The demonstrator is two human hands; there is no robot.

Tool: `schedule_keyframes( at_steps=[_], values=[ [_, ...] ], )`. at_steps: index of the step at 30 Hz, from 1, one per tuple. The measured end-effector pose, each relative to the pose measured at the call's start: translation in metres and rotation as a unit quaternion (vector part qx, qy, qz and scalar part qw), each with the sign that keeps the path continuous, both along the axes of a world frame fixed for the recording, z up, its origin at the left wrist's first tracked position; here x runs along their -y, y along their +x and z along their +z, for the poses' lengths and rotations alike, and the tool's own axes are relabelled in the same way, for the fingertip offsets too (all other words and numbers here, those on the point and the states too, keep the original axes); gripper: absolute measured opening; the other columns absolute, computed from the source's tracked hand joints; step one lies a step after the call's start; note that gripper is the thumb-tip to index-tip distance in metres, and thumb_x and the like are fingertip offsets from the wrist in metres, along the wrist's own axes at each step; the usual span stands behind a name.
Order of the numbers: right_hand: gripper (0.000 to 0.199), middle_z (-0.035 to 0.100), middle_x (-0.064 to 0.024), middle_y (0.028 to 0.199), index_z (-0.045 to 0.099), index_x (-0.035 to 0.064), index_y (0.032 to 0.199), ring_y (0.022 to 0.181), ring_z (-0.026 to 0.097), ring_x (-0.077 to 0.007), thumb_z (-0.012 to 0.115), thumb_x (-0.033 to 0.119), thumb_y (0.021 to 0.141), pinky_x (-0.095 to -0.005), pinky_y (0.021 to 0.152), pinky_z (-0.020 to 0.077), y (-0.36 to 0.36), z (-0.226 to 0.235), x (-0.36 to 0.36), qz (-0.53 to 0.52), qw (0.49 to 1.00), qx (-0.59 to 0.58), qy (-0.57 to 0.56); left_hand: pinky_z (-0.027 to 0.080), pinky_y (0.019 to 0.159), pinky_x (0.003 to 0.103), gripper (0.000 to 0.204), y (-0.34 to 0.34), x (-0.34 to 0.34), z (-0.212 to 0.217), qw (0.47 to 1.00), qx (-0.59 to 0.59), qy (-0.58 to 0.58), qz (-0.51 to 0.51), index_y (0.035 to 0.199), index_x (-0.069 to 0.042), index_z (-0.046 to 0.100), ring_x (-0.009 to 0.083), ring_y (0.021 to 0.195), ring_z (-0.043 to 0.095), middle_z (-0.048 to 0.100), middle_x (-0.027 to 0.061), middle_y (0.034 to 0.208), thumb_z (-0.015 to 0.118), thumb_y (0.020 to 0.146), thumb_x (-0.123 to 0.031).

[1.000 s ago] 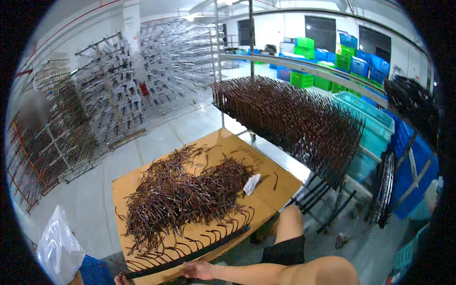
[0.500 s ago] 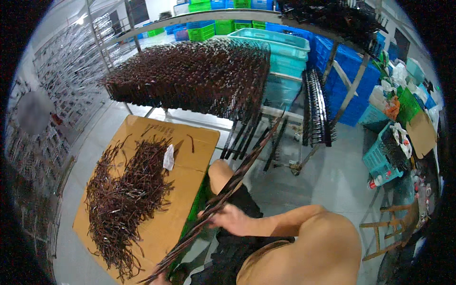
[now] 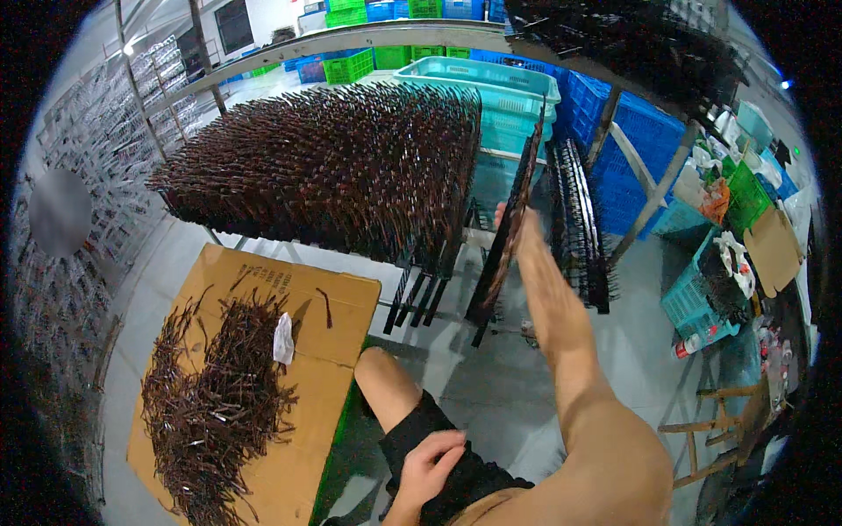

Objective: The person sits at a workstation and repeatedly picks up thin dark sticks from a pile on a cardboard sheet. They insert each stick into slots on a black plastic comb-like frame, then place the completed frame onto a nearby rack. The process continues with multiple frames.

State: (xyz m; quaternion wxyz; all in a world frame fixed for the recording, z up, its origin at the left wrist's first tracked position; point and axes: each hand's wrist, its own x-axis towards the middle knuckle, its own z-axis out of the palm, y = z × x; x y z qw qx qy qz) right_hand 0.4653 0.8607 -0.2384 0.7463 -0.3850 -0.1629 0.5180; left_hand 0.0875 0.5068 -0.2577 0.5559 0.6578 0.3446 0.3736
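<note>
My right hand (image 3: 528, 226) is stretched forward, closed on a long dark strip (image 3: 510, 230) set with thin brown pieces. The strip stands steeply tilted, its upper end in front of the stacked turquoise crates; part of my grip is hidden behind it. Left of it, a dense bank of similar strips (image 3: 324, 167) bristling with brown pieces lies across a metal frame. My left hand (image 3: 430, 465) rests by my thigh, fingers curled, with nothing visible in it. On a cardboard sheet (image 3: 338, 307) to the left lies a heap of loose thin brown pieces (image 3: 232, 394) beside a crumpled white scrap (image 3: 282, 338).
Other black strips (image 3: 579, 219) hang to the right of my right hand. A metal rail (image 3: 368, 37) crosses at the far side, with turquoise crates (image 3: 491, 79) and blue crates (image 3: 640, 149) behind. A wooden stool (image 3: 715, 430) and a turquoise basket (image 3: 697, 298) stand right.
The long strip, held diagonally across my lap with both hands, has moved forward to the frame in my right hand. My left hand has let go and come back to my thigh.
</note>
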Motion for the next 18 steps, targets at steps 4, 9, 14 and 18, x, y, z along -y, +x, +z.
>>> schedule_keyframes(
  at_steps=[4,9,14,18],
  values=[
    [0.033,0.062,-0.0126,0.100,0.061,-0.0004,0.102,0.074,0.058,-0.0267,0.055,0.030,0.090,-0.0384,0.068,0.0498,0.024,-0.014,-0.060,-0.022,0.975,0.216,-0.043,0.048,0.083,0.028,0.013,-0.039,0.019,0.048,0.977,0.013,-0.140,0.162,0.088,0.005,0.069,0.0202,0.095,0.062,0.067,0.0141,0.101,0.071,0.076,0.000],
    [0.034,0.056,-0.0132,0.115,0.063,0.0021,0.105,0.096,0.050,-0.0296,0.054,0.031,0.090,-0.0407,0.082,0.0418,-0.006,-0.005,-0.082,0.005,0.886,0.422,-0.194,0.047,0.071,0.027,0.006,-0.078,0.040,0.007,0.922,0.069,-0.245,0.291,0.085,0.002,0.068,0.0164,0.087,0.059,0.065,0.0112,0.106,0.070,0.079,0.001],
    [0.036,0.050,-0.0137,0.129,0.066,0.0046,0.108,0.118,0.041,-0.0326,0.054,0.032,0.089,-0.0430,0.096,0.0338,-0.008,0.015,-0.083,-0.007,0.686,0.662,-0.301,0.049,0.082,0.030,0.012,-0.069,0.021,0.012,0.911,0.115,-0.262,0.297,0.093,0.003,0.069,0.0201,0.094,0.061,0.065,0.0132,0.107,0.066,0.084,-0.005],
    [0.039,0.042,-0.0161,0.140,0.067,0.0048,0.113,0.134,0.029,-0.0355,0.052,0.032,0.089,-0.0484,0.107,0.0202,0.028,0.030,-0.061,0.012,0.273,0.876,-0.396,0.048,0.086,0.031,0.019,-0.069,0.016,0.013,0.938,0.074,-0.197,0.275,0.103,0.003,0.068,0.0200,0.097,0.061,0.065,0.0126,0.108,0.062,0.089,-0.008]
  ],
)
